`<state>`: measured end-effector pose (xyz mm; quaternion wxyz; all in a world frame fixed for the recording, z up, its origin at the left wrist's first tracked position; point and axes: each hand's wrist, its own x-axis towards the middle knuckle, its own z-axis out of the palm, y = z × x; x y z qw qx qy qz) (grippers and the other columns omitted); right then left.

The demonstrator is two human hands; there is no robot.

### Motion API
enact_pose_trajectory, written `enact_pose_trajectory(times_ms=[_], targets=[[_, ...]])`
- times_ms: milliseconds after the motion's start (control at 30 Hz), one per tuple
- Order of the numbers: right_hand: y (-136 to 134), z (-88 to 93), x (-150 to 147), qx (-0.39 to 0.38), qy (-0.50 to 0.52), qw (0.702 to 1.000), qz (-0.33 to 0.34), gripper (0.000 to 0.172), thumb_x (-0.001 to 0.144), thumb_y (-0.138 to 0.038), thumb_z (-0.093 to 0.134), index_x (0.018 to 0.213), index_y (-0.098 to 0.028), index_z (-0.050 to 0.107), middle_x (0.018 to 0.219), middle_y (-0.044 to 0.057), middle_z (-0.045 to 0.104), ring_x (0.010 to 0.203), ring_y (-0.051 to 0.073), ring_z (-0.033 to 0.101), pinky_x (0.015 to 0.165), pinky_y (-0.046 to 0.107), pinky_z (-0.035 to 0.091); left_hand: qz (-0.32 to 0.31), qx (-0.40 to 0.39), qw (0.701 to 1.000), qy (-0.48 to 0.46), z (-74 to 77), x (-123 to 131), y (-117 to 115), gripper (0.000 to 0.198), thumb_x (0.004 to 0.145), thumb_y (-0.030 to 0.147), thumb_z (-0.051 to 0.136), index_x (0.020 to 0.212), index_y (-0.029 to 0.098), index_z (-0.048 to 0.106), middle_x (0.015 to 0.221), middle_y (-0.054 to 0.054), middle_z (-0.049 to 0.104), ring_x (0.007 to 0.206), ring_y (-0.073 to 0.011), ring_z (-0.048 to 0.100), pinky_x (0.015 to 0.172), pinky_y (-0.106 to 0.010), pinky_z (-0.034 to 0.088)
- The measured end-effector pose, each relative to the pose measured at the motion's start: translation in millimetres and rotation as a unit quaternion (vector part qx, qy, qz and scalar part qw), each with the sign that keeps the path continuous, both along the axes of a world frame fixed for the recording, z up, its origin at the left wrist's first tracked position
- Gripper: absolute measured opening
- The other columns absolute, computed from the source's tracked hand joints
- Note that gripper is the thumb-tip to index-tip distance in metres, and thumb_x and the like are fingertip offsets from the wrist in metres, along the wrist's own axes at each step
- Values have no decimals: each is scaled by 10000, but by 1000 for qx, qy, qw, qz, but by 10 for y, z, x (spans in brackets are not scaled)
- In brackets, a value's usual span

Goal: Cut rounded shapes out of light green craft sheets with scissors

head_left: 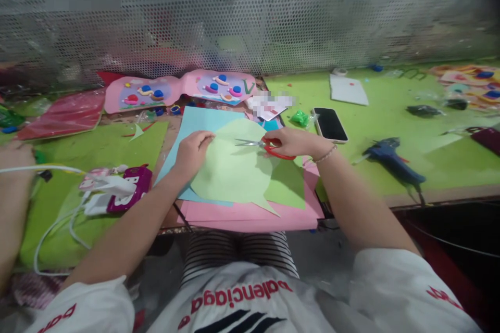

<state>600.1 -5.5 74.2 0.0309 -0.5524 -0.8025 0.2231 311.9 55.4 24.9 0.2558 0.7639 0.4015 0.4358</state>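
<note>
My left hand [192,152] is closed, pinching the left edge of a pale green paper sheet [230,171] that lies on blue paper [195,122] and pink paper [250,216]. My right hand [291,140] grips red-handled scissors [260,144], whose blades point left over the green sheet's top edge. A darker green sheet [287,187] shows under the pale one at the right.
A black phone [330,124] and a blue glue gun [390,158] lie to the right on the green table cover [390,109]. Pink craft pieces [175,88] stand at the back by a perforated metal screen. Another person's arm [11,192], a white cable and a magenta case [130,187] are at the left.
</note>
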Motion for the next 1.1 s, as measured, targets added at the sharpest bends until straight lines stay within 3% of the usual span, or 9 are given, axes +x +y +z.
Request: enact_pose_trajectory(times_ms=[333,600,1100], targets=[[4,-30,21,12,15,1000,-1,456,810,-594,558,901,-155,643,707,42,588,582,139,439,542,281,273,-8,9,1000,6,38,6,-36,137,830,237,582,829,251,719,877,-40,692,883,-219,605,873,-328,440],[5,7,16,-28,69,997,19,454,804,-607,573,823,-158,640,732,40,588,603,130,434,544,276,284,-8,-9,1000,-23,70,13,-47,113,799,245,613,803,258,725,860,-37,697,873,-219,601,878,-332,443],[11,12,53,-75,64,995,-31,442,778,-616,598,696,-182,611,561,-13,471,506,101,345,498,276,254,0,-76,994,-80,133,35,-82,95,753,183,669,777,244,737,846,-28,702,848,-219,598,860,-324,439]])
